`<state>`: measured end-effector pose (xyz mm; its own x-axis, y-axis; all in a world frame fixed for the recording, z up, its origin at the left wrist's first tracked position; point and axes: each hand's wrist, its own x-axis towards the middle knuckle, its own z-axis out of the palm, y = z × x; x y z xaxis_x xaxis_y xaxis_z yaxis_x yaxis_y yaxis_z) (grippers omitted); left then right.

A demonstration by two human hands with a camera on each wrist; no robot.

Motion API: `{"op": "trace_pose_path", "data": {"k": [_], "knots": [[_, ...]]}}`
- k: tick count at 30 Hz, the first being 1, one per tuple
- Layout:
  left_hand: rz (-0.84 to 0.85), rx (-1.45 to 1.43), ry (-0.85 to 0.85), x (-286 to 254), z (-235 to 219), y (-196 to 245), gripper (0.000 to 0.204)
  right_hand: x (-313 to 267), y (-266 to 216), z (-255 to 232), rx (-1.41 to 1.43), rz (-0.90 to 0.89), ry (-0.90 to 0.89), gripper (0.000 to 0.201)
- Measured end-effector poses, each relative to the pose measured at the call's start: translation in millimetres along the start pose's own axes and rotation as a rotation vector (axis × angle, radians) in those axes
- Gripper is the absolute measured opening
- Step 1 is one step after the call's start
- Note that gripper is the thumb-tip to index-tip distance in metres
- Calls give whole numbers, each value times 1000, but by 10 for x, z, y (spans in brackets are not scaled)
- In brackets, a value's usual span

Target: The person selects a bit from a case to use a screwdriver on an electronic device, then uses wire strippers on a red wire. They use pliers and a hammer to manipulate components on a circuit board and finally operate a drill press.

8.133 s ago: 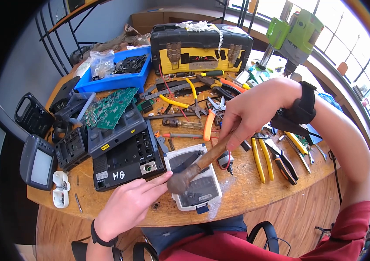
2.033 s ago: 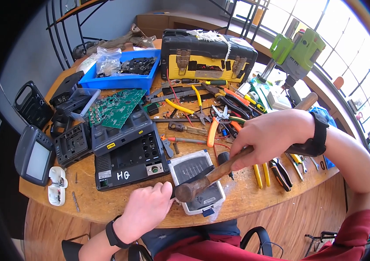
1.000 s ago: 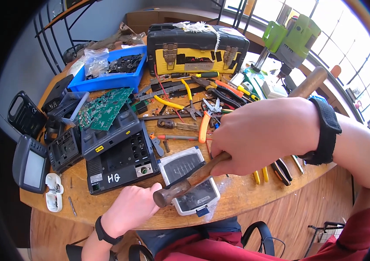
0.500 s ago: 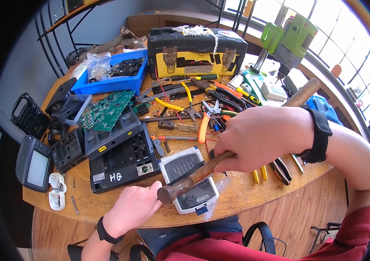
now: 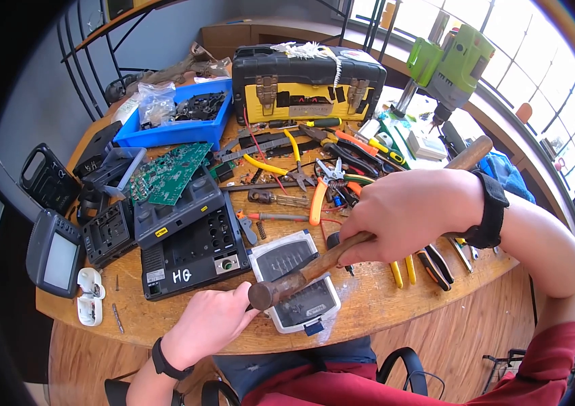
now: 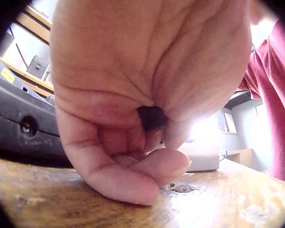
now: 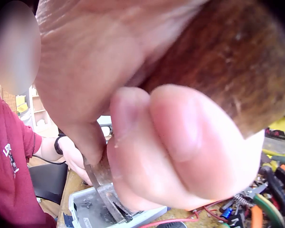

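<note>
My right hand [image 5: 409,213] grips the wooden handle [image 5: 335,259] of a hammer, fingers curled round it in the right wrist view. The hammer's head [image 5: 267,295] is just beside my left hand [image 5: 213,323], above the near left edge of a grey-white case [image 5: 301,284] with a dark clear lid. My left hand is curled round a thin flat tool [image 7: 102,192], which slants over the case in the right wrist view; its exact kind is unclear. Low over the wood, the left fingers [image 6: 128,183] hide most of their grip.
Left of the case lie black device housings [image 5: 189,254] and a green circuit board [image 5: 172,172]. Pliers [image 5: 321,193] and other tools crowd the middle and right. Behind are a blue tray [image 5: 179,132], a yellow-black toolbox [image 5: 307,88] and a green drill stand [image 5: 453,68].
Since the oldest frame, my left fingers have gone from pointing straight at the hammer head to curling round the tool. My right grip is nearer the head. Lately the hammer head has shifted only slightly.
</note>
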<state>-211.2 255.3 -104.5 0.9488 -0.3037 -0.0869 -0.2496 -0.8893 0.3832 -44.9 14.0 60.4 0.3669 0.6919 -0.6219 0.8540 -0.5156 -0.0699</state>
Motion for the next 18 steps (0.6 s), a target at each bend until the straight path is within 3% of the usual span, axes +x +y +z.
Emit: {"op": "trace_pose_path", "data": {"k": [2, 12, 14, 18], "knots": [[95, 24, 62, -1, 13, -20, 29, 4, 9, 1, 4, -6, 8, 47], [104, 43, 96, -11, 5, 28, 29, -32, 26, 29, 125, 39, -8, 49], [23, 33, 41, -24, 4, 44, 29, -43, 10, 21, 148, 67, -50, 54], [32, 48, 42, -21, 1, 50, 31, -41, -16, 47, 187, 104, -29, 46]]}}
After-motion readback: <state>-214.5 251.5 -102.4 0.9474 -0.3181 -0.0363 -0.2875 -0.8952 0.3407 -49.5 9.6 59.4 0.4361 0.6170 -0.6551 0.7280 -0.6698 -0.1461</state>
